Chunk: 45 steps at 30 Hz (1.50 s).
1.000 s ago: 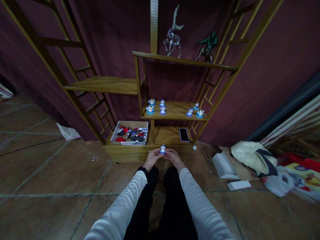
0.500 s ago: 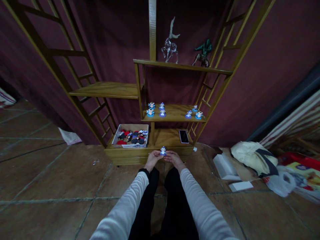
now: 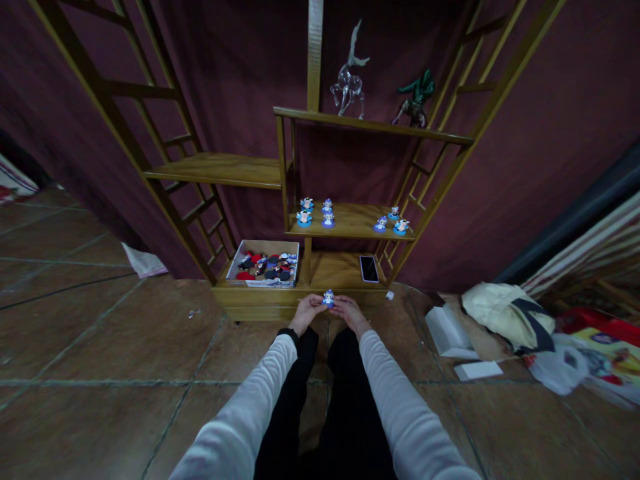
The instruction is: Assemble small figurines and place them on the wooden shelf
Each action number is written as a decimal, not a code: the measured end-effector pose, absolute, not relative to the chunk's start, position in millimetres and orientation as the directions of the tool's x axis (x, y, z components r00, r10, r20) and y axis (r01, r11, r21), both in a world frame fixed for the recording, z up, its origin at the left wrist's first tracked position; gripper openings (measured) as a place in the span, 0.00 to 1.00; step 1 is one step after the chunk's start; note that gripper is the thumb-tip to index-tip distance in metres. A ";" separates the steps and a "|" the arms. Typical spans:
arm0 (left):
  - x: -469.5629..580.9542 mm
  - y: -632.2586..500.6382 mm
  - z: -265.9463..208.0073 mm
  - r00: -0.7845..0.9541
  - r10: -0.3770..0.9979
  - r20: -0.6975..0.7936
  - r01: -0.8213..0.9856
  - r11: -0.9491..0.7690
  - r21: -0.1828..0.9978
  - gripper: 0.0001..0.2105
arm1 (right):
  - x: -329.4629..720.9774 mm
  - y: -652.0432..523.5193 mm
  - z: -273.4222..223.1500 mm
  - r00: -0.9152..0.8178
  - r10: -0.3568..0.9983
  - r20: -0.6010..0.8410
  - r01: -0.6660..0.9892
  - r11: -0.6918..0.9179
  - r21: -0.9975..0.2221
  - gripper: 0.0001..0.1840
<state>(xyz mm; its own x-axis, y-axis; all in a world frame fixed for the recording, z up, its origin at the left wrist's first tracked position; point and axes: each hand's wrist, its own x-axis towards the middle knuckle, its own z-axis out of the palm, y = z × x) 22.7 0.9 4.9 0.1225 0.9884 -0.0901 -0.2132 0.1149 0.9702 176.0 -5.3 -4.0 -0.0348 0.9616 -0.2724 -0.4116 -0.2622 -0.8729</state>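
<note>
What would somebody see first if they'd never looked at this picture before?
Probably the shiny clear deer, standing high on the wooden shelf unit, to the left of a dark green figure. Next might be the little purple-and-white figurine held between the left hand and right hand, low in the middle. A box of jumbled red and dark pieces at the unit's lower left could catch the eye too.

In my view, a clear deer (image 3: 349,83) stands near twelve o'clock, a green statue (image 3: 423,90) at one, and a plastic bag (image 3: 557,370) lies at four.
</note>
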 end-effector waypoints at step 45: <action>10.7 5.8 -2.8 0.200 0.971 -0.133 -0.459 0.213 0.863 0.18 | 174.4 2.8 -7.7 -0.124 0.988 -0.087 -0.445 -0.134 -0.885 0.17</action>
<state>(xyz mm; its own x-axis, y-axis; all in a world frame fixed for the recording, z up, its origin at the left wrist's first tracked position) 10.7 5.8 -2.8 0.1999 0.9707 -0.1335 -0.4585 0.2131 0.8628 174.4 2.8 -7.7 -0.1237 0.9885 -0.0874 -0.4450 -0.1340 -0.8855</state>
